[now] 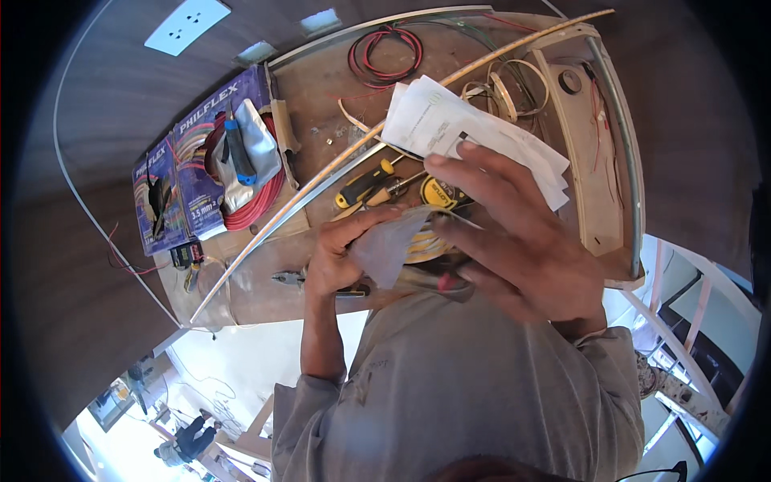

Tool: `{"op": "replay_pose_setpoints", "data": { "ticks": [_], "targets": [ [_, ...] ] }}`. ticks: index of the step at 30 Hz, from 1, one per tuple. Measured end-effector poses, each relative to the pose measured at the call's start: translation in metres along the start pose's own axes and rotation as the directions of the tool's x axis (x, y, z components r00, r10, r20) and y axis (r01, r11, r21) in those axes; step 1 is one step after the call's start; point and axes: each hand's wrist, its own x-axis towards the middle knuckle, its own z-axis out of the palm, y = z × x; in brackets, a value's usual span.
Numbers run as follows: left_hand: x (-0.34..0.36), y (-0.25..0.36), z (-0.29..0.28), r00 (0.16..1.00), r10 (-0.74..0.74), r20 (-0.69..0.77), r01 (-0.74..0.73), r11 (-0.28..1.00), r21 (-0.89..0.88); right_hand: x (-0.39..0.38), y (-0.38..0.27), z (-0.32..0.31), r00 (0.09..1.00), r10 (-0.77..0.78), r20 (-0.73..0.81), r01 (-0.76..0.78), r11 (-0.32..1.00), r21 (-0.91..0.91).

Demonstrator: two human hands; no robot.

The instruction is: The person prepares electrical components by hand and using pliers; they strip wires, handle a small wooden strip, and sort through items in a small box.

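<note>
My left hand (pixel 339 247) is closed on the edge of a translucent plastic bag (pixel 381 251) in front of my body. A coil of yellowish strip (pixel 427 244) shows at the bag's right side, and its lower part is hard to make out. Over the right side of the bag hovers my right hand (pixel 530 249), its fingers spread and partly blurred. Just beyond the bag lie a yellow tape measure (pixel 441 194) and a yellow-and-black screwdriver (pixel 365 185). Printed papers (pixel 474 132) rest beyond my right fingers. Pliers (pixel 287 278) lie beside my left wrist.
A long thin strip (pixel 309 186) crosses the worktable (pixel 313 88) diagonally. Purple boxes (pixel 195 210) with red wire and a blue-handled tool (pixel 239 153) stand at left. A red and black wire coil (pixel 385 55) lies at the back. A wooden tray (pixel 582 161) borders the right.
</note>
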Motion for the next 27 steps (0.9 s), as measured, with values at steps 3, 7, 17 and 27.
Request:
{"op": "replay_pose_setpoints", "data": {
  "ticks": [3,7,17,27],
  "targets": [
    [-0.008,0.003,-0.004,0.998,-0.027,0.056,0.023,0.997,0.076,-0.003,0.003,0.009,0.996,0.075,0.043,-0.072,0.995,-0.074],
    [-0.02,0.034,-0.003,0.983,-0.125,0.138,0.079,0.951,0.3,-0.021,0.008,0.029,0.976,0.182,0.122,-0.16,0.972,-0.172],
    [-0.016,0.065,0.022,0.993,-0.042,-0.111,0.07,0.962,0.263,-0.095,0.058,0.097,0.791,0.594,-0.149,-0.314,0.602,0.734],
    [-0.001,0.159,-0.103,0.924,0.078,-0.375,0.203,0.731,0.652,-0.073,0.132,0.043,0.516,0.467,-0.718,-0.368,0.878,0.306]
  ]
}}
